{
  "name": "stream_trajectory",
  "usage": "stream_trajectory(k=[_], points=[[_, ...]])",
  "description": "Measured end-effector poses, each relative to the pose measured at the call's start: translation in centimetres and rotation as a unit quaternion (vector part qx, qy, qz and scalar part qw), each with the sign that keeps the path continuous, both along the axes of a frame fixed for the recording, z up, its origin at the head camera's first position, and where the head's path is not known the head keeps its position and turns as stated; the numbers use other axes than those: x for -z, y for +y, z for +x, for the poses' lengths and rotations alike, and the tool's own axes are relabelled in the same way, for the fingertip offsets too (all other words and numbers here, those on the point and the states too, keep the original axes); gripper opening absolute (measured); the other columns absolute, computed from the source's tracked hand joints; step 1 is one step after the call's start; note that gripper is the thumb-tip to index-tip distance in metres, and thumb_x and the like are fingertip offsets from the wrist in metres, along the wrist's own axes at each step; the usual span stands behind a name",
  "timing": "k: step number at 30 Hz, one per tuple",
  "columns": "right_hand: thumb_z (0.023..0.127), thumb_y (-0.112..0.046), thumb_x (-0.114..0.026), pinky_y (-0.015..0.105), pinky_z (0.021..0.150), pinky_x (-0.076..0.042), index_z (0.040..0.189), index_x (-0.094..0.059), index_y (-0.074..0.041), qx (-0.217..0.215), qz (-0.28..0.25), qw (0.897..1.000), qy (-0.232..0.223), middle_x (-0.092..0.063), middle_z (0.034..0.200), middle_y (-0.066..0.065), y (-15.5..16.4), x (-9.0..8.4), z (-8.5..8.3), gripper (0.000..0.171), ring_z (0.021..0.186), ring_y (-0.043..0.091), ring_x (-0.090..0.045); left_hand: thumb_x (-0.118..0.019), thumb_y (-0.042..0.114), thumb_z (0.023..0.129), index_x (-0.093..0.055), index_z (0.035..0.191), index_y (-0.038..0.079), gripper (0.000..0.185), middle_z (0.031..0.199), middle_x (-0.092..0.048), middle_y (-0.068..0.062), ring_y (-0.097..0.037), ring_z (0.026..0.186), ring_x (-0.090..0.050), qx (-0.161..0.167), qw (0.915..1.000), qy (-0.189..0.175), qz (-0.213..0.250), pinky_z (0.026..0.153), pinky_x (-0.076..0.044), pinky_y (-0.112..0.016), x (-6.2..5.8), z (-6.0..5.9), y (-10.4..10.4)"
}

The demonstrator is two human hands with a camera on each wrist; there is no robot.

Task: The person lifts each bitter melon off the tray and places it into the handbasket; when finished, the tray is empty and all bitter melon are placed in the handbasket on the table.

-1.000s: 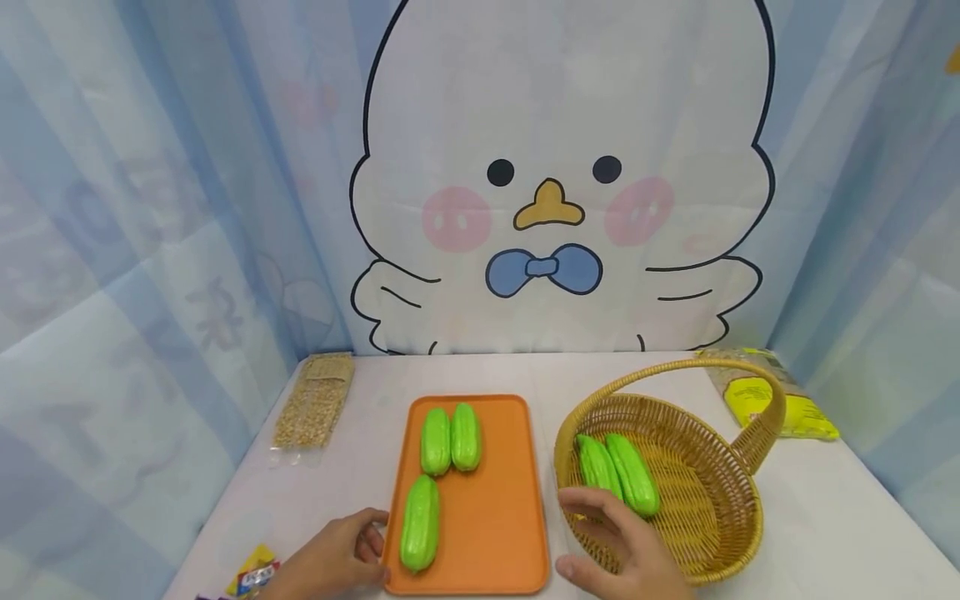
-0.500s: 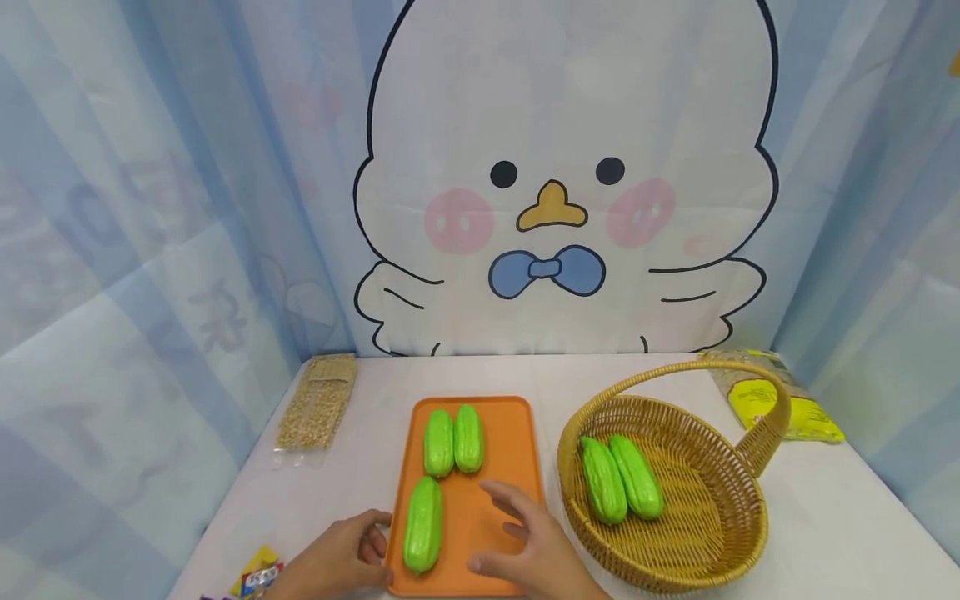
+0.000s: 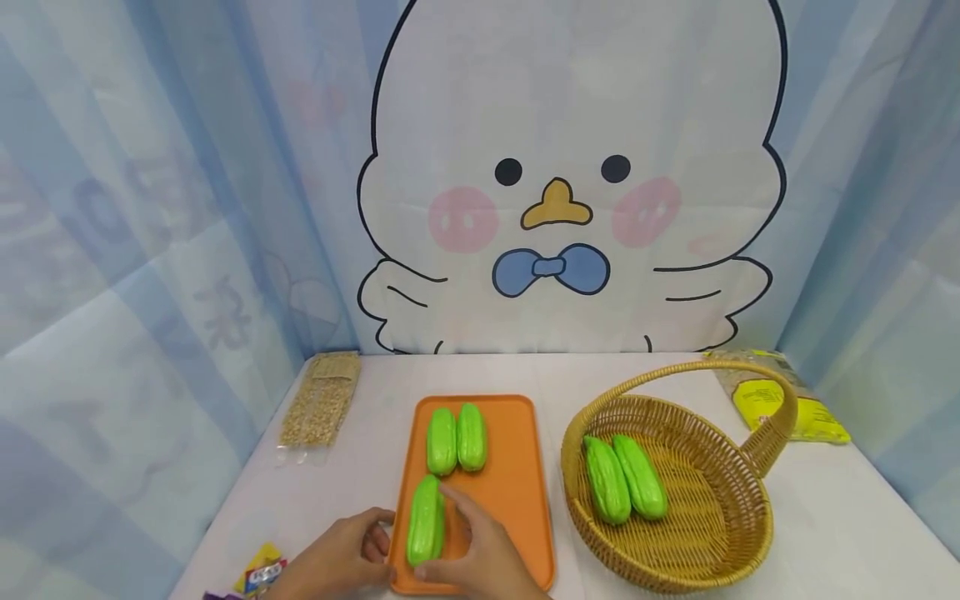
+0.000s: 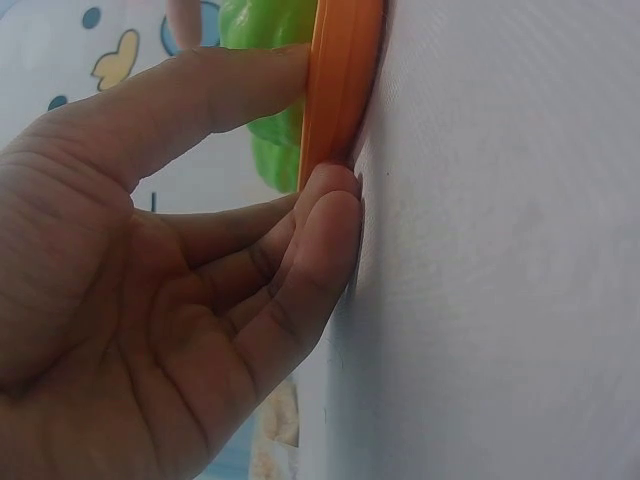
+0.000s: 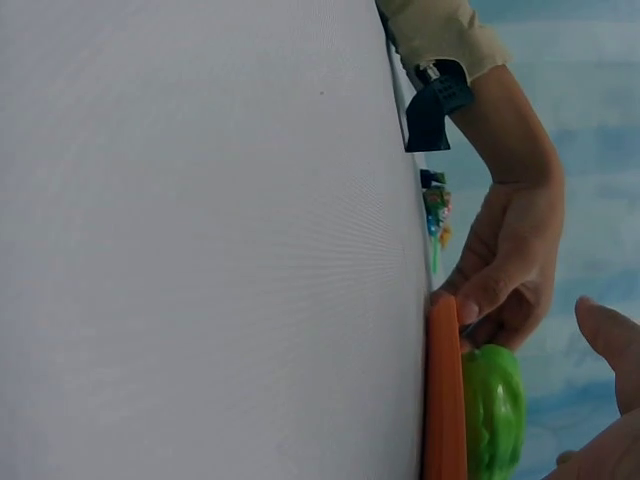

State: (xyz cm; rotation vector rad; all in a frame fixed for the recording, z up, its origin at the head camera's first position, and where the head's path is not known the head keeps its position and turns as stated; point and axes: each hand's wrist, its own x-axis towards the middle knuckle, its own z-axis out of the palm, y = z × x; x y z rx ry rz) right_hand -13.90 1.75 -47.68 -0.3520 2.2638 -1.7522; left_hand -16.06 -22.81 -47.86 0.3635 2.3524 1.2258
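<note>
An orange tray [image 3: 495,533] holds several glossy, ridged green gourds, two side by side at the back [image 3: 456,439] and one near the front left [image 3: 426,521]. My left hand [image 3: 341,552] holds the tray's left rim; in the left wrist view the thumb lies on the rim and the fingertips curl against its outer side. My right hand [image 3: 483,550] is over the tray, right beside the front gourd. Its thumb and index finger are spread at the near and far ends of that gourd. In the right wrist view the thumb [image 5: 608,335] stands off from it.
A wicker basket [image 3: 720,533] with a tall handle stands right of the tray, two green gourds [image 3: 624,479] inside. A bag of grain [image 3: 321,400] lies back left, a yellow bag [image 3: 787,408] back right. Small colourful packets [image 3: 262,571] lie front left. Curtains surround the table.
My right hand has moved left from the basket, across the tray, to the front gourd. My left hand stays at the tray's left rim.
</note>
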Motion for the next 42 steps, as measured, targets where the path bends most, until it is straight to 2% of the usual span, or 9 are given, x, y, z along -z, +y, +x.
stream_trajectory(k=[7, 18, 31, 36, 42], points=[[0.071, -0.035, -0.089, 0.063, 0.104, -0.031, 0.150, -0.044, -0.023, -0.003, 0.006, 1.000, 0.005, -0.047, 0.147, 0.006, -0.6, 0.6, -0.1, 0.091, 0.134, 0.035, -0.040, -0.076, 0.007, 0.076, -0.049, 0.131, -0.014, 0.065, 0.086, -0.059, -0.004, -0.020, 0.075, -0.059, 0.020, 0.9996, 0.015, 0.010, 0.064, -0.049, -0.028, 0.1, -0.1, -0.1], [0.068, -0.028, -0.091, 0.058, 0.105, -0.032, 0.146, -0.049, -0.027, -0.005, -0.004, 1.000, -0.008, -0.047, 0.146, 0.004, -1.3, 1.1, -0.6, 0.089, 0.133, 0.030, -0.041, -0.076, 0.007, 0.076, -0.048, 0.131, -0.014, 0.065, 0.086, -0.059, -0.004, -0.021, 0.076, -0.060, 0.015, 0.9998, 0.012, 0.007, 0.064, -0.050, -0.029, -0.1, 0.1, -0.1], [0.068, -0.023, -0.091, 0.054, 0.105, -0.035, 0.142, -0.053, -0.020, 0.008, 0.004, 1.000, 0.004, -0.035, 0.150, 0.027, -1.7, 1.5, -0.9, 0.083, 0.136, 0.040, -0.036, -0.078, 0.008, 0.076, -0.050, 0.130, -0.014, 0.065, 0.086, -0.059, -0.003, -0.020, 0.075, -0.059, 0.016, 0.9997, 0.015, -0.002, 0.064, -0.049, -0.028, -0.1, 0.0, 0.0], [0.069, -0.021, -0.090, 0.049, 0.102, -0.039, 0.141, -0.054, -0.018, 0.009, 0.002, 1.000, 0.004, -0.035, 0.150, 0.028, -1.7, 1.7, -0.9, 0.081, 0.135, 0.040, -0.037, -0.078, 0.009, 0.076, -0.049, 0.130, -0.014, 0.065, 0.086, -0.059, -0.003, -0.020, 0.075, -0.059, 0.019, 0.9996, 0.019, -0.004, 0.064, -0.049, -0.028, 0.0, 0.0, -0.1], [0.069, -0.022, -0.091, 0.051, 0.105, -0.036, 0.140, -0.054, -0.019, 0.013, 0.021, 0.999, 0.024, -0.040, 0.150, 0.020, -1.8, 1.9, -1.0, 0.081, 0.134, 0.035, -0.039, -0.076, 0.006, 0.076, -0.049, 0.130, -0.014, 0.064, 0.086, -0.059, -0.004, -0.020, 0.075, -0.059, 0.016, 0.9998, 0.015, 0.000, 0.063, -0.049, -0.028, 0.1, -0.1, -0.1]])
